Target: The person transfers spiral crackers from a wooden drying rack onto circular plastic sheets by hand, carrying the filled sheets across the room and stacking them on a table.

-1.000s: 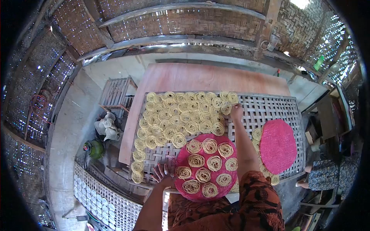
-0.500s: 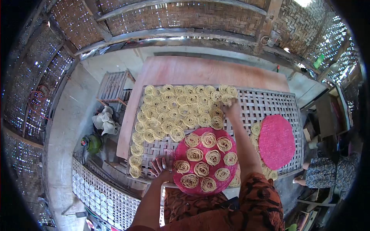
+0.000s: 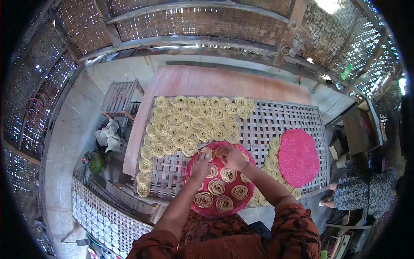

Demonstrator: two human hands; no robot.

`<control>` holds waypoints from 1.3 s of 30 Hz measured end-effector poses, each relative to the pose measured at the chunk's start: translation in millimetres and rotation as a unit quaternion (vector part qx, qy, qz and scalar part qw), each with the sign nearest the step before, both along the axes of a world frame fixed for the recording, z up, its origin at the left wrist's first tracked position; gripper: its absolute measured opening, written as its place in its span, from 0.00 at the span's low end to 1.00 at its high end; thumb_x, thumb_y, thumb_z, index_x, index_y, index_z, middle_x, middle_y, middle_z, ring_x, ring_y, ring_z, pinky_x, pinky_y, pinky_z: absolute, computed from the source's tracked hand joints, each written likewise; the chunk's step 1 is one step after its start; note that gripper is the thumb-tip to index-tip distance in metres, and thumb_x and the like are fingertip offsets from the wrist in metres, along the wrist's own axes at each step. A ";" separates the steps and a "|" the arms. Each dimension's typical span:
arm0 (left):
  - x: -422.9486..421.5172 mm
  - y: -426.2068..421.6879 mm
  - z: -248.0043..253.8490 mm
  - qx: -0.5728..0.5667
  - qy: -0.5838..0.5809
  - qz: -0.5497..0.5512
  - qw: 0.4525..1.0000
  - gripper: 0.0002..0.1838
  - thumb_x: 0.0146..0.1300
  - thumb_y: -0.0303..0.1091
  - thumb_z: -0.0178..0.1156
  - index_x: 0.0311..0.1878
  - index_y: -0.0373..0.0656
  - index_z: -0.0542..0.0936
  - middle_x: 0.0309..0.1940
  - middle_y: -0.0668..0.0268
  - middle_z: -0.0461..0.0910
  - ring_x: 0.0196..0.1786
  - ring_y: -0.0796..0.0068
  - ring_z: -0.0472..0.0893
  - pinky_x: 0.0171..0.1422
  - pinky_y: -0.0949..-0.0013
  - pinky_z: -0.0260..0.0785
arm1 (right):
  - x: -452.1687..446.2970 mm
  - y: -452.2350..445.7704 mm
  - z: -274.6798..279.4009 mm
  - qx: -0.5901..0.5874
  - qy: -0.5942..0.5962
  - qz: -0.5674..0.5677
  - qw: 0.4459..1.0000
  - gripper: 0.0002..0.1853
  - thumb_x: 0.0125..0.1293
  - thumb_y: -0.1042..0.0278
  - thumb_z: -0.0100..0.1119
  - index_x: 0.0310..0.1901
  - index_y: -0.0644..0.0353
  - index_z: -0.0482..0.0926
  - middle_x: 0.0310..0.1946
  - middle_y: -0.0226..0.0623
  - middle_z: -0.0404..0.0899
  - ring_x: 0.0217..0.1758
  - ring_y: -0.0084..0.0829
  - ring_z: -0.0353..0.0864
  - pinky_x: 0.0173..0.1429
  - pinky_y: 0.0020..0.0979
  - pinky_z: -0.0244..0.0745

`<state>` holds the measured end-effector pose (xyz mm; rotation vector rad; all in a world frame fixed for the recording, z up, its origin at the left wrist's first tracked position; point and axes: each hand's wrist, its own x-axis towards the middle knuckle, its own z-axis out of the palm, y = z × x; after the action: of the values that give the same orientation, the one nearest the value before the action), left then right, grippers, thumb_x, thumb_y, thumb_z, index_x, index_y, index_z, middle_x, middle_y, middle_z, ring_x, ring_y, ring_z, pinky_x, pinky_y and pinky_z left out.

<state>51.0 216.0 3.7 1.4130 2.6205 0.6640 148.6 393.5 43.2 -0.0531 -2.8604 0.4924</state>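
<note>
A round pink mat (image 3: 211, 210) with several coiled noodle nests (image 3: 216, 186) lies over the near edge of a woven bamboo rack (image 3: 276, 116). At the mat's far side, my left hand (image 3: 201, 166) is over a nest at the upper left, its fingers bent down and partly hidden. Beside it, my right hand (image 3: 233, 158) has its fingers closed at another nest on the same mat; what they grip is hidden. Rows of pale yellow nests (image 3: 185, 116) cover the rack's left part. More nests (image 3: 271, 162) lie beside a second pink mat (image 3: 299, 158) on the right.
Beneath the rack is a wooden board (image 3: 233, 80). At the left are a slatted stool (image 3: 118, 98), a green gas cylinder (image 3: 95, 162) and a lower rack (image 3: 129, 233) with white discs. Another person (image 3: 353, 192) in patterned clothes is at the right.
My right hand has come back from the rack's far nests to the pink mat. My left hand has moved from the rack's near edge onto the mat, beside my right.
</note>
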 end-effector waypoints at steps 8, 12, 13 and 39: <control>-25.3 15.8 4.4 0.010 -0.033 -0.013 0.999 0.12 0.57 0.36 0.56 0.39 0.37 0.78 0.42 0.52 0.78 0.48 0.53 0.77 0.52 0.57 0.72 | -5.3 150.8 -72.7 -0.480 0.265 -0.255 0.796 0.03 0.64 0.76 0.53 0.39 0.58 0.74 0.33 0.29 0.77 0.33 0.20 0.73 0.38 0.24 0.73; -46.6 10.4 6.7 0.159 -0.258 0.132 0.944 0.12 0.60 0.37 0.56 0.40 0.38 0.78 0.33 0.54 0.81 0.34 0.58 0.81 0.41 0.61 0.73 | -25.3 157.5 -35.8 -0.632 0.285 -0.311 0.651 0.06 0.63 0.81 0.52 0.39 0.59 0.74 0.31 0.28 0.76 0.35 0.21 0.75 0.35 0.26 0.72; -58.5 9.3 -23.9 0.189 -0.213 0.141 0.948 0.12 0.61 0.38 0.57 0.41 0.38 0.77 0.28 0.56 0.80 0.32 0.60 0.81 0.39 0.64 0.72 | -33.1 162.9 -49.0 -0.688 0.296 -0.275 0.603 0.06 0.64 0.79 0.52 0.41 0.59 0.74 0.35 0.30 0.77 0.37 0.23 0.77 0.36 0.27 0.75; 5.4 1.2 18.7 0.019 -0.146 -0.074 0.986 0.18 0.56 0.32 0.60 0.48 0.35 0.74 0.48 0.50 0.76 0.53 0.50 0.75 0.60 0.58 0.67 | 1.5 126.0 -70.6 -0.457 0.129 -0.326 0.817 0.15 0.58 0.71 0.60 0.47 0.65 0.78 0.35 0.41 0.82 0.34 0.39 0.82 0.39 0.33 0.76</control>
<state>56.3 217.2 22.4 1.3827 2.2687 0.8339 150.2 519.5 -27.4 -0.9861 -1.8896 1.4781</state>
